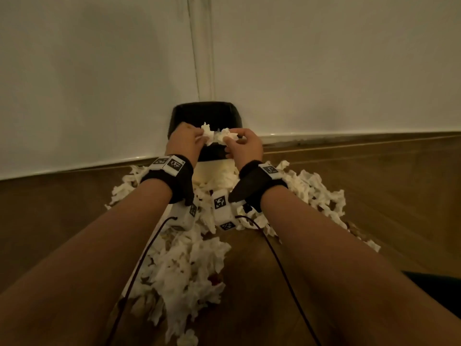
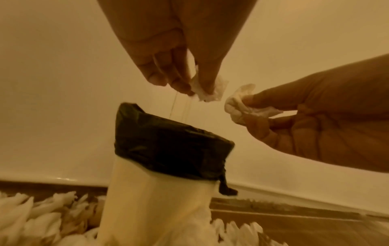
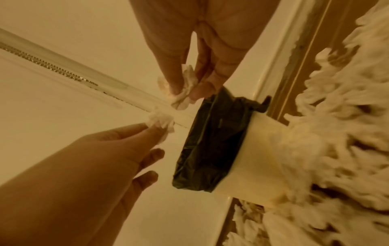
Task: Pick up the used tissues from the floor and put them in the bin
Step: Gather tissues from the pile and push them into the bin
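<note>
A tissue [image 1: 207, 133] is pinched in the left hand [image 1: 184, 141] and another [image 1: 225, 135] in the right hand [image 1: 245, 146], both over the far bin [image 1: 203, 109]; release is judged next, with the pile [image 1: 189, 265] left on the near floor.

White tissues [image 1: 189, 265] litter the brown wooden floor [image 1: 62, 216] around a cream bin [image 2: 153, 199] with a black liner [image 2: 168, 141].

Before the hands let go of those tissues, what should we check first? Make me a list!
1. Left hand pinches its tissue: ok.
2. Right hand pinches its tissue: ok.
3. Both tissues above the bin opening: ok in the head view.
4. Black liner folded over the rim: ok.
5. Room left inside the bin: cannot tell.
6. Floor cleared: not ok, a tissue pile remains.
</note>
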The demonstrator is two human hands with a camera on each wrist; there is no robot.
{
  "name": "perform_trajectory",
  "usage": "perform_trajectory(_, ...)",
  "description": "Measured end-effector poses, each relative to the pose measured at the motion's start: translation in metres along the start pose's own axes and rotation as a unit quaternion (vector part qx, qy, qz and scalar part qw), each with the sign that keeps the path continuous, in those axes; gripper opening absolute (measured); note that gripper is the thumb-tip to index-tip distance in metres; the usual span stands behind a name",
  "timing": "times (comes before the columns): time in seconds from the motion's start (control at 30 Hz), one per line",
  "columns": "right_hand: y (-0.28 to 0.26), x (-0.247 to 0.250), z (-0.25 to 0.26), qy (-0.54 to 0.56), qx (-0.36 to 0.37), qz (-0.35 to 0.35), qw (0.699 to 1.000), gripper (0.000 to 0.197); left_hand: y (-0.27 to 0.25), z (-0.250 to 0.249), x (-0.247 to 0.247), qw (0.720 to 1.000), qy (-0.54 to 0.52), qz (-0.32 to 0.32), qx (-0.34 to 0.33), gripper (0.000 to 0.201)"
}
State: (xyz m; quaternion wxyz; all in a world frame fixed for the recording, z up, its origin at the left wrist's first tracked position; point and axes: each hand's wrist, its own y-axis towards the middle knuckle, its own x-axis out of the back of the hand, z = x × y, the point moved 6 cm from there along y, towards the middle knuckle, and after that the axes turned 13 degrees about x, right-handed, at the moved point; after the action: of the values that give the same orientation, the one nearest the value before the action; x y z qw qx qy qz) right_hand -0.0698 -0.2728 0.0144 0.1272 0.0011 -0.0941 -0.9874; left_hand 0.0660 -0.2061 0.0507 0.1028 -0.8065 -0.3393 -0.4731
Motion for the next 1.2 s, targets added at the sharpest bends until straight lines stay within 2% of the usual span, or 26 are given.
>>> perform_trajectory(0.1,0.023,-0.019,0.001,-0.021,-0.018,-0.002,1.0,0.011,0.02,0.008,0.012,1.0,0.015,-0.002,0.027,0.024)
perform_trajectory(0.17,0.037,-0.028,-0.005,-0.046,-0.044,0.022,0.998,0.011,0.029,0.011,0.012,0.999,0.016,0.015,0.048,0.023)
perform_trajectory(0.23,0.046,-0.034,-0.01,-0.066,-0.064,0.05,0.995,0.026,0.034,0.012,0.008,0.997,-0.003,0.021,0.075,0.023)
perform_trajectory(0.3,0.051,-0.037,-0.013,-0.08,-0.068,0.061,0.993,0.044,0.037,0.016,0.002,0.992,-0.05,0.032,0.111,0.035)
perform_trajectory(0.4,0.053,-0.038,-0.02,-0.074,-0.073,0.065,0.993,0.052,0.037,0.017,-0.004,0.986,-0.099,0.035,0.128,0.046)
perform_trajectory(0.53,0.05,-0.029,-0.026,-0.046,-0.059,0.052,0.996,0.046,0.031,0.015,-0.007,0.986,-0.115,0.004,0.117,0.034)
perform_trajectory(0.6,0.047,-0.02,-0.023,-0.023,-0.051,0.009,0.998,0.035,0.026,0.017,-0.008,0.988,-0.107,-0.006,0.109,0.03)
perform_trajectory(0.67,0.041,-0.008,-0.02,-0.021,-0.043,-0.028,0.998,0.022,0.019,0.02,-0.013,0.989,-0.101,0.004,0.105,0.035)
perform_trajectory(0.77,0.024,0.006,-0.022,-0.051,-0.04,-0.022,0.998,0.028,0.003,0.027,-0.027,0.988,-0.099,0.046,0.109,0.036)
perform_trajectory(0.9,-0.006,0.024,-0.043,-0.138,-0.047,0.034,0.989,0.027,-0.024,0.04,-0.051,0.986,-0.044,0.101,0.122,0.033)
perform_trajectory(1.03,-0.036,0.05,-0.081,-0.191,-0.096,0.058,0.975,0.027,-0.049,0.052,-0.076,0.979,-0.021,0.151,0.133,0.03)
perform_trajectory(1.13,-0.057,0.065,-0.108,-0.198,-0.135,0.059,0.969,0.033,-0.073,0.06,-0.103,0.963,0.048,0.241,0.11,0.025)
perform_trajectory(1.2,-0.07,0.07,-0.124,-0.212,-0.157,0.073,0.962,0.032,-0.094,0.063,-0.125,0.935,0.114,0.329,0.071,0.024)
